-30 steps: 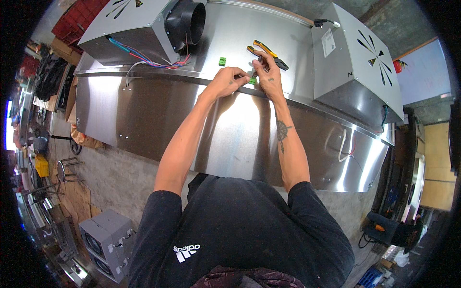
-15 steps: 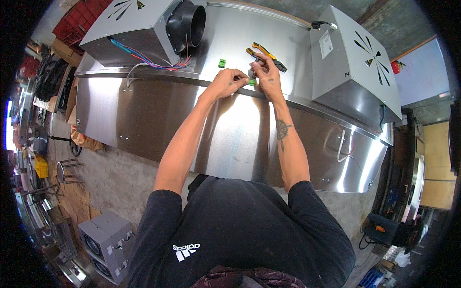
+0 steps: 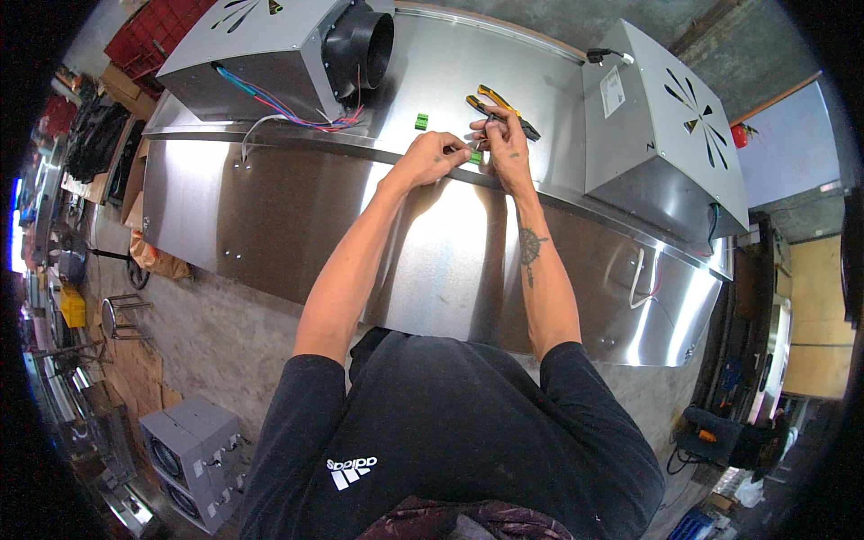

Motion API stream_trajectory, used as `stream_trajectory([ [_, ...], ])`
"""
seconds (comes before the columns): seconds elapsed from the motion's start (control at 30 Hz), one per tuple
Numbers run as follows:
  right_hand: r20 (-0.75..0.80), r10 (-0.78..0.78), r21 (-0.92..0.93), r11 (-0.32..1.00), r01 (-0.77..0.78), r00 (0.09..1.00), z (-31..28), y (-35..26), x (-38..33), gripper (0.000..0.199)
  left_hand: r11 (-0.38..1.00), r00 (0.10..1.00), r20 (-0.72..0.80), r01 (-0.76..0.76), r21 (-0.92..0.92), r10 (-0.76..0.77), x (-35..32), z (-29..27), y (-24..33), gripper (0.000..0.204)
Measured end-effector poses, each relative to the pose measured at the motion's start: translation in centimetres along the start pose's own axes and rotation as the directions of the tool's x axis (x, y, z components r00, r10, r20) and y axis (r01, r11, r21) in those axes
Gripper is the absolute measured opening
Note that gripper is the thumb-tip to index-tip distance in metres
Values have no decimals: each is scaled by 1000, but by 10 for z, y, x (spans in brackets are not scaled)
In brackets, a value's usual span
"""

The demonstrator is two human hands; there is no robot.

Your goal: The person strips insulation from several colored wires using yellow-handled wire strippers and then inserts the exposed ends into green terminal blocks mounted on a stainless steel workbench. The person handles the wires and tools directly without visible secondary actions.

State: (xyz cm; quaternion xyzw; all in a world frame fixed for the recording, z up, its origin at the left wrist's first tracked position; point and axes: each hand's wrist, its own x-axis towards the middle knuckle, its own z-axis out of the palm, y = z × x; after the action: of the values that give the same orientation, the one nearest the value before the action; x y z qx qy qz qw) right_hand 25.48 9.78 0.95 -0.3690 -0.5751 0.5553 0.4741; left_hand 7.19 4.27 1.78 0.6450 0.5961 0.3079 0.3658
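Observation:
My left hand (image 3: 432,160) is closed, its fingertips pinching a small green terminal block (image 3: 475,157) at the front edge of the steel top. Beside it my right hand (image 3: 506,148) grips a slim dark tool (image 3: 489,120) that looks like a small screwdriver, angled down at the block. Its tip is too small to make out. A second green terminal block (image 3: 421,121) lies on the metal beyond my left hand. Just past my right hand rest pliers (image 3: 498,97) with yellow and black handles, partly covered by my fingers.
A grey metal box with a black round duct (image 3: 367,54) and loose coloured wires (image 3: 288,110) stands at the left. Another grey box (image 3: 666,135) stands at the right, a black plug (image 3: 598,56) on its top edge. White cables (image 3: 637,277) come out of the steel front (image 3: 432,261).
Both hands stay at the green terminal block. My right hand's fingers have shifted slightly around the slim tool. The whole view has moved a little.

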Motion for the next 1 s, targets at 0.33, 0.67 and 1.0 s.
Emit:
stream_trajectory([
  [0.33, 37, -42, 17, 999, 41, 998, -4, 1, 1, 40, 999, 1000, 1, 13, 34, -13, -2, -2, 4, 40],
  [0.67, 24, -10, 27, 1000, 10, 1000, -4, -1, -1, 36, 1000, 999, 41, 26, 10, -26, -2, -5, 8, 41],
  [1.0, 76, 14, -111, 994, -5, 997, -2, -4, -2, 38, 1000, 1000, 9, -8, 15, 8, -1, -2, 2, 39],
])
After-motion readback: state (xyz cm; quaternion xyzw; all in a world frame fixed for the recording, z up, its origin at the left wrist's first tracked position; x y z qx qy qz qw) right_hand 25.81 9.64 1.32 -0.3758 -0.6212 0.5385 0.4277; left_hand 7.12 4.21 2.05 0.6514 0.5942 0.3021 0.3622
